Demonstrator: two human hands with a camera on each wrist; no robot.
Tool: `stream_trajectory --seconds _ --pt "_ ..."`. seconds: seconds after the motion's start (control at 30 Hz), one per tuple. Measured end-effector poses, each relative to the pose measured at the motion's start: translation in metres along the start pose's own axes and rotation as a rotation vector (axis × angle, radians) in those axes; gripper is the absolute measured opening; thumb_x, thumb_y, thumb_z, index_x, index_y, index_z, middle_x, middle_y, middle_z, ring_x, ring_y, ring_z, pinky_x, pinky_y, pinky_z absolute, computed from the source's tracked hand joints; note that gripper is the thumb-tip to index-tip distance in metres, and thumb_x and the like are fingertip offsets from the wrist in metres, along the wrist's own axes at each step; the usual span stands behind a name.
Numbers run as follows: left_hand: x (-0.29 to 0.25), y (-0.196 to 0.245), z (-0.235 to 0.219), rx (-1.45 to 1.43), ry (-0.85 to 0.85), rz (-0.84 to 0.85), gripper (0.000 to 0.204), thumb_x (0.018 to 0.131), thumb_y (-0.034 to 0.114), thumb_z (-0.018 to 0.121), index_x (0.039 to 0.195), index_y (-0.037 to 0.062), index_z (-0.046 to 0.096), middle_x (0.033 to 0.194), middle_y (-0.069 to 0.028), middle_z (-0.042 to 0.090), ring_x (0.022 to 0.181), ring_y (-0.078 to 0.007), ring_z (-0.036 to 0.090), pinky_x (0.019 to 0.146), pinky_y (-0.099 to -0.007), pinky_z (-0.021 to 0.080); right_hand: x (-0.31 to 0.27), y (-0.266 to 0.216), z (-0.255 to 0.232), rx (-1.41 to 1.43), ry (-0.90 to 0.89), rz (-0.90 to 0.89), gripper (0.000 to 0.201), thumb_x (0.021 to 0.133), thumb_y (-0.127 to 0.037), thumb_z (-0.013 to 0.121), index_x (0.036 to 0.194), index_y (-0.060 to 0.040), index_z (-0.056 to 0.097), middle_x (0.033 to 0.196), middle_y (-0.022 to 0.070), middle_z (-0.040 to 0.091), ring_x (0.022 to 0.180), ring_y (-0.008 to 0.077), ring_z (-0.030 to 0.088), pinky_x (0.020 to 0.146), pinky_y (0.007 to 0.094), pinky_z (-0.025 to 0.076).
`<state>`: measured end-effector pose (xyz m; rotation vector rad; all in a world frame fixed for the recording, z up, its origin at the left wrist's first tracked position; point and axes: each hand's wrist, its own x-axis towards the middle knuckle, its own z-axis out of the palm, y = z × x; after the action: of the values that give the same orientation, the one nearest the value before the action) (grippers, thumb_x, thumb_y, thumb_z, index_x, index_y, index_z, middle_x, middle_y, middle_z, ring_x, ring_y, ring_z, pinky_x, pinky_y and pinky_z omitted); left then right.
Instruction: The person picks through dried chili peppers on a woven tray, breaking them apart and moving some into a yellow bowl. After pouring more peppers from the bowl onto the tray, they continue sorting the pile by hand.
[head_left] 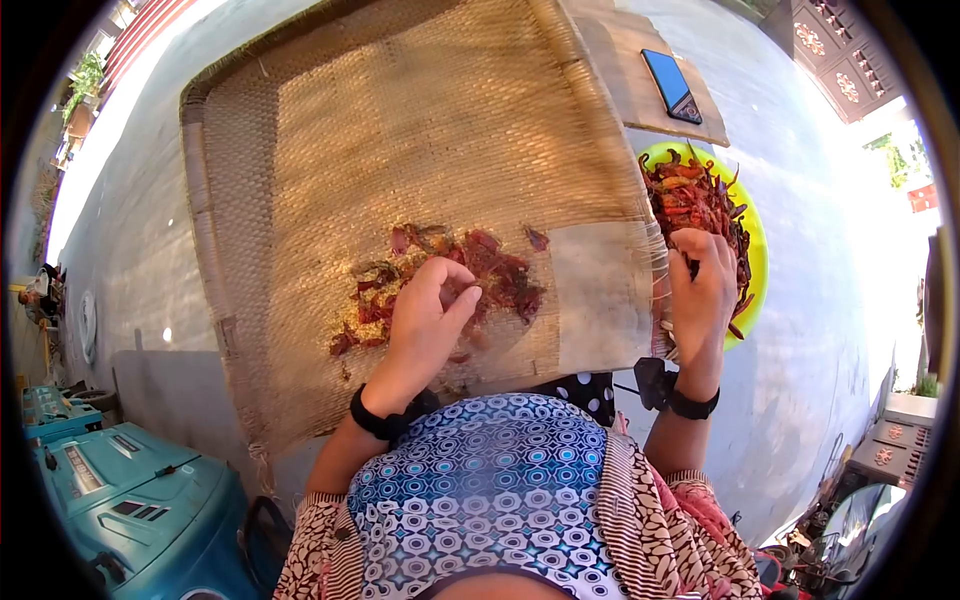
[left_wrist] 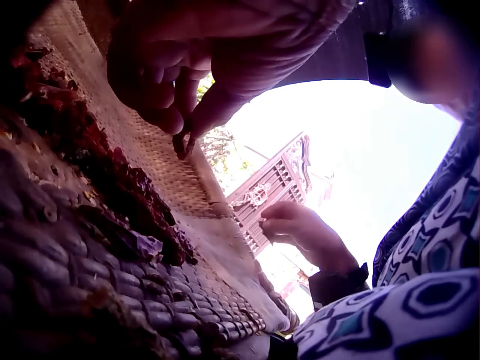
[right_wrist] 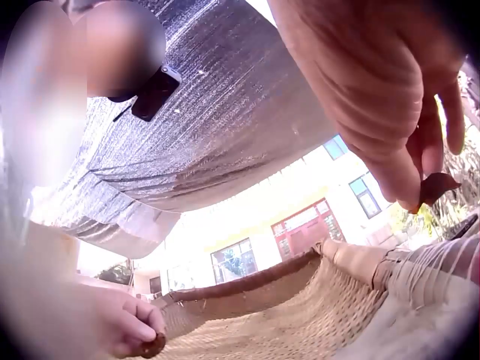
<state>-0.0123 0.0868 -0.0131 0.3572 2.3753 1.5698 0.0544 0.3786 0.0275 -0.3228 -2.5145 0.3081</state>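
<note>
Over the woven tray [head_left: 400,130], the left hand [head_left: 425,325] pinches a small dark piece [left_wrist: 182,145] between thumb and finger, above the pile of red chili pieces [head_left: 490,270]. Beside the tray, the right hand [head_left: 702,295] is at the near side of a yellow basin [head_left: 758,250] of chilies [head_left: 690,195]; the right wrist view reveals the dark red piece [right_wrist: 437,189] pinched in its fingertips, which the head view does not show clearly.
</note>
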Motion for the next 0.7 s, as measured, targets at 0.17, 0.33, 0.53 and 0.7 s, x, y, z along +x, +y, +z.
stream_trajectory --seconds 0.17,0.33,0.53,0.7 --pt "0.0 0.002 0.005 -0.062 -0.059 -0.005 0.012 0.092 0.007 0.07 0.099 0.0046 0.06 0.076 0.0023 0.059 0.066 -0.0049 0.052 0.061 -0.0225 0.044 -0.012 -0.039 0.009 0.49 -0.315 0.18 0.028 0.087 -0.015 0.071 0.113 -0.0079 0.063 0.098 0.0095 0.067 0.089 0.0273 0.065 0.077 0.0372 0.052" --pt "-0.003 0.005 0.01 -0.169 -0.168 0.006 0.011 0.093 0.004 0.068 0.101 0.0048 0.06 0.08 0.0032 0.061 0.07 -0.0026 0.054 0.062 -0.0196 0.044 -0.04 -0.088 0.049 0.816 -0.631 0.033 0.027 0.089 -0.014 0.071 0.113 -0.0082 0.063 0.098 0.0112 0.07 0.086 0.0284 0.069 0.073 0.0374 0.054" --pt "-0.004 0.007 0.007 -0.144 -0.168 -0.008 0.012 0.092 0.003 0.068 0.102 0.0041 0.06 0.082 0.002 0.062 0.07 -0.0039 0.054 0.063 -0.0205 0.045 -0.035 -0.082 0.043 0.724 -0.598 0.019 0.02 0.087 -0.01 0.07 0.107 -0.0074 0.065 0.094 0.012 0.07 0.084 0.0306 0.069 0.072 0.0382 0.054" --pt "0.002 -0.006 -0.008 0.14 -0.061 0.081 0.017 0.088 0.004 0.068 0.103 0.0038 0.061 0.093 -0.0087 0.064 0.079 -0.0206 0.065 0.068 -0.0326 0.053 -0.012 -0.04 0.014 0.515 -0.335 0.116 0.016 0.09 -0.005 0.065 0.106 -0.0053 0.067 0.096 0.0119 0.069 0.089 0.027 0.067 0.078 0.0358 0.053"
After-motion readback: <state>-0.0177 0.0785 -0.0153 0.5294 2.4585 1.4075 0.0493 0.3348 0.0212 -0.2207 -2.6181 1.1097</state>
